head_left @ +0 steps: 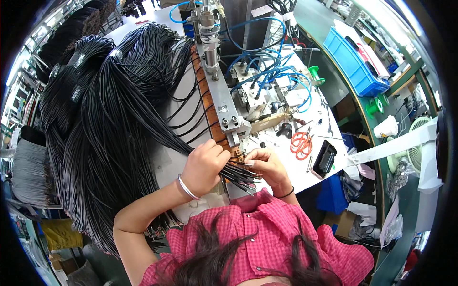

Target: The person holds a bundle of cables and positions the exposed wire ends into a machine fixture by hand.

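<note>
A thick bundle of thin black cables point(157, 126) runs from the big heap on the left down to my left hand point(205, 167). That hand is closed around the bundle, and the loose cable ends point(241, 177) fan out below its fingers. Just to the right, my right hand point(268, 167) pinches a single cable end, partly hidden by the fingertips. Both hands are close to a small brass-coloured fixture point(237, 153) at the near end of an orange-brown rail point(210, 109). Several single cables lead from the rail toward the heap.
Above the rail stands a metal press point(222, 90) with blue air hoses point(272, 71). To the right lie a coiled orange cord point(301, 145), a black tray point(325, 158) and hand tools. Farther right are a blue crate point(353, 64), green spools point(374, 106) and a white cup point(386, 127).
</note>
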### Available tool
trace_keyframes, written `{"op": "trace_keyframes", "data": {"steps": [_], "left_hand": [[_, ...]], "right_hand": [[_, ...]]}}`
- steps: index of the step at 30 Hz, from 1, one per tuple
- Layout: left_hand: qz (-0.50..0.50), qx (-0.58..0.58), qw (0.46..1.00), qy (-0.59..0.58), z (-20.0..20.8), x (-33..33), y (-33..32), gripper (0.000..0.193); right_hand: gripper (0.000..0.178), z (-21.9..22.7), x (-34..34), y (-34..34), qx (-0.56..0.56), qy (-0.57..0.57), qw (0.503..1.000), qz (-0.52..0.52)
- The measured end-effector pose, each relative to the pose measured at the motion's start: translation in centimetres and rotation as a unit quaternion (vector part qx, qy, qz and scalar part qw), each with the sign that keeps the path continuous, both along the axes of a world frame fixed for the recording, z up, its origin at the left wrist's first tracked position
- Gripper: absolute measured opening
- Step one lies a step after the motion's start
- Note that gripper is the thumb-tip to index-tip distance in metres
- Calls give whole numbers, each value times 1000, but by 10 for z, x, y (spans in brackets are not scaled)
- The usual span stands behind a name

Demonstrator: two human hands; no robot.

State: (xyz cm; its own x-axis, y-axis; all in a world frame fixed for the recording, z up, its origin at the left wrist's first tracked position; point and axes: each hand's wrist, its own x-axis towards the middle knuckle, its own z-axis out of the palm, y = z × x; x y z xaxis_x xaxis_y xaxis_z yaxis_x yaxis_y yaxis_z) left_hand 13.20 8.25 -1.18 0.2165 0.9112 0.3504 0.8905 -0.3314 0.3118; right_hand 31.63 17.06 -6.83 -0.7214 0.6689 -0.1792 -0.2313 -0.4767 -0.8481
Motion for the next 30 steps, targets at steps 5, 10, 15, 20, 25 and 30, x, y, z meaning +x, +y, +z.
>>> {"op": "trace_keyframes", "data": {"steps": [5,10,15,20,25,30], "left_hand": [[-12,-6,1000,-10,-3,0,0,14],[-36,-14,999,13,-4,1,1,15],[-25,3,1000,8,-5,1,2,16],[-3,-42,999,21,-3,1,-1,18],[-23,-41,997,54,-11,-2,0,20],[-11,-13,999,30,-2,-1,1,21]], "right_hand": [[5,-4,0,1,56,-33,998,-26],[6,-16,4,7,115,-71,990,-33],[7,-22,-5,7,77,-97,991,-49],[7,-31,-1,15,-4,-46,998,46],[6,-22,0,16,25,-115,992,40],[11,-2,-2,0,92,-95,991,-26]]}}
